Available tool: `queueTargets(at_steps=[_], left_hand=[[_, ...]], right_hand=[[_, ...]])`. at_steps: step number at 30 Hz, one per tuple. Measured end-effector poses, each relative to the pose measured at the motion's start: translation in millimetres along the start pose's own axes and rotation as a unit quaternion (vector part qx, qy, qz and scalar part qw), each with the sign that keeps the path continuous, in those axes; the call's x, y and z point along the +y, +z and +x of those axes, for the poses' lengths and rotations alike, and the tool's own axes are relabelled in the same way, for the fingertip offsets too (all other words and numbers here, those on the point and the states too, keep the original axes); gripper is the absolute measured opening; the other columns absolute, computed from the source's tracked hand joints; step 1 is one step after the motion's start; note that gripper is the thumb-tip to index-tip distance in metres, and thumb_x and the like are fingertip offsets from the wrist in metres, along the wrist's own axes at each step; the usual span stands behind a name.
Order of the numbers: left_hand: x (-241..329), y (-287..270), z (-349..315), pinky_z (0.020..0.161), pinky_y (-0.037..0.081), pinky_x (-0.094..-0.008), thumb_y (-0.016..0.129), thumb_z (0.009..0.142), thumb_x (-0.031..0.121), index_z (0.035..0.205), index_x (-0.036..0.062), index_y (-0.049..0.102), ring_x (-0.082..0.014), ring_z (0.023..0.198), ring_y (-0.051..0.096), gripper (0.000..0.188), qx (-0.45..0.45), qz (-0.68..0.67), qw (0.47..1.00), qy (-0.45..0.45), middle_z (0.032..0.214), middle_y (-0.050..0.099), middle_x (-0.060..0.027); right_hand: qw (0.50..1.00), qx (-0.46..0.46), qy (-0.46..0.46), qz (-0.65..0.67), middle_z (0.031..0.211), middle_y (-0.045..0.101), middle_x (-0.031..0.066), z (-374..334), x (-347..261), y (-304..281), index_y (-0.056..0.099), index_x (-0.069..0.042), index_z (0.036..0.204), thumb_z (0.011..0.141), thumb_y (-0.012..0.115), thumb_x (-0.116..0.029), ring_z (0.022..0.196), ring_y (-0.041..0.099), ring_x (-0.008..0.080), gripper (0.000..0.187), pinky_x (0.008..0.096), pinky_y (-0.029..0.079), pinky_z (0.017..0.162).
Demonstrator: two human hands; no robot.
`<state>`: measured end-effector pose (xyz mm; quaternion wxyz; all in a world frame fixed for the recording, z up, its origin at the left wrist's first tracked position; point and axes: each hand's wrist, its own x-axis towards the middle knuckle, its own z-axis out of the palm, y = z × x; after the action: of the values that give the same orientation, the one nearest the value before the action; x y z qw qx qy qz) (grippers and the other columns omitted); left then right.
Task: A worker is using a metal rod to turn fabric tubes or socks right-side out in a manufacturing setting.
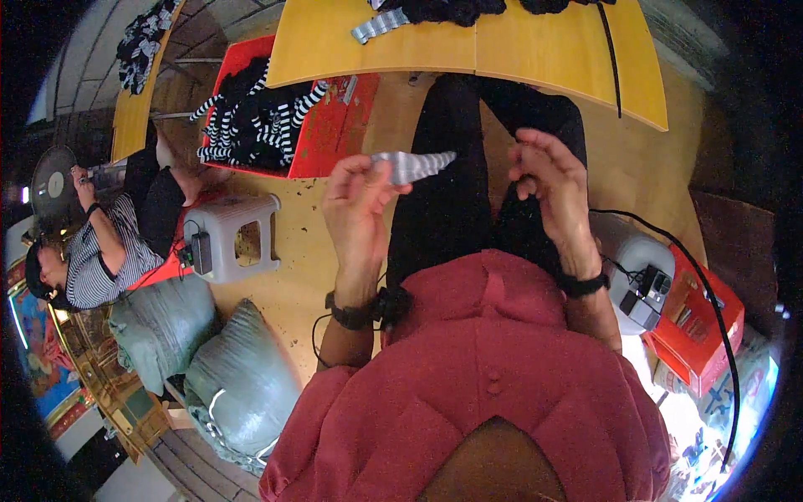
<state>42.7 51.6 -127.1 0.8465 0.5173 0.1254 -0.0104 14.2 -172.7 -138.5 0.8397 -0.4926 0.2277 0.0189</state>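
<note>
My left hand (pixel 360 205) is closed, pinching a small grey-and-white striped cloth piece (pixel 411 167) between thumb and fingers. The cloth tapers to a narrow tip that points right, above my lap. Across a gap from that tip, my right hand (pixel 552 186) is raised with its fingers bent and apart. Nothing shows in it. A similar striped piece (pixel 381 26) lies at the front edge of the yellow table (pixel 535 54), beside a heap of dark cloth (pixel 452 10).
Left of the table, a red bin (pixel 309 155) holds black-and-white striped cloth (pixel 263 117). Another person (pixel 109 251) sits at the far left near a grey stool (pixel 238 237). Stuffed green sacks (pixel 238 376) lie lower left. A black cable (pixel 719 309) curves past a red box (pixel 698 330).
</note>
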Motion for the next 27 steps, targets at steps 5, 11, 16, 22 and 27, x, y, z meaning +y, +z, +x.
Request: queueTargets(at_steps=[5, 11, 16, 22, 27], left_hand=[[-10.0, 24.3, -43.0, 0.072, 0.052, -0.0296, 0.062, 0.079, -0.002, 0.092, -0.0025, 0.056, -0.0173, 0.078, 0.061, 0.014, -0.086, 0.016, 0.994, -0.065, 0.088, 0.062, -0.0103], [0.2, 37.0, -48.9, 0.075, 0.05, -0.0258, 0.062, 0.079, -0.003, 0.093, -0.005, 0.06, -0.0154, 0.081, 0.06, 0.014, -0.165, 0.037, 0.984, -0.048, 0.091, 0.062, -0.0113], [4.0, 39.5, -47.9, 0.076, 0.048, -0.025, 0.06, 0.08, -0.001, 0.096, -0.0058, 0.061, -0.0135, 0.083, 0.059, 0.016, -0.209, 0.012, 0.973, -0.1, 0.092, 0.062, -0.01], [2.6, 50.3, -44.3, 0.075, 0.048, -0.0245, 0.061, 0.08, 0.0, 0.091, -0.0053, 0.061, -0.0121, 0.081, 0.059, 0.012, -0.259, 0.069, 0.96, -0.08, 0.087, 0.062, -0.0087], [3.7, 59.1, -40.8, 0.07, 0.048, -0.0238, 0.062, 0.079, 0.0, 0.083, -0.0023, 0.06, -0.0113, 0.076, 0.058, 0.005, -0.27, 0.161, 0.949, -0.018, 0.079, 0.061, -0.0064]], right_hand=[[0.938, -0.086, -0.155, -0.297, 0.083, 0.063, 0.0055, -48.9, 2.1, 20.0, 0.063, -0.002, 0.09, 0.078, 0.062, -0.002, 0.072, 0.06, 0.0155, 0.012, 0.0253, 0.047, 0.063], [0.898, -0.087, -0.316, -0.293, 0.08, 0.061, 0.0104, -54.4, -2.0, 27.4, 0.062, 0.0, 0.086, 0.074, 0.064, 0.003, 0.076, 0.061, 0.022, 0.013, 0.0291, 0.047, 0.069], [0.921, -0.063, -0.282, -0.26, 0.078, 0.062, 0.0108, -63.1, -7.0, 27.3, 0.061, 0.002, 0.085, 0.074, 0.063, 0.004, 0.071, 0.061, 0.018, 0.011, 0.0275, 0.048, 0.065], [0.938, -0.038, -0.251, -0.236, 0.078, 0.062, 0.0106, -66.2, -8.5, 23.1, 0.061, 0.002, 0.087, 0.077, 0.062, 0.004, 0.071, 0.061, 0.0156, 0.011, 0.0263, 0.048, 0.063], [0.93, -0.07, -0.249, -0.259, 0.081, 0.063, 0.0103, -64.8, -16.0, 17.2, 0.061, 0.001, 0.089, 0.076, 0.065, -0.002, 0.071, 0.061, 0.0161, 0.014, 0.0249, 0.048, 0.063]])
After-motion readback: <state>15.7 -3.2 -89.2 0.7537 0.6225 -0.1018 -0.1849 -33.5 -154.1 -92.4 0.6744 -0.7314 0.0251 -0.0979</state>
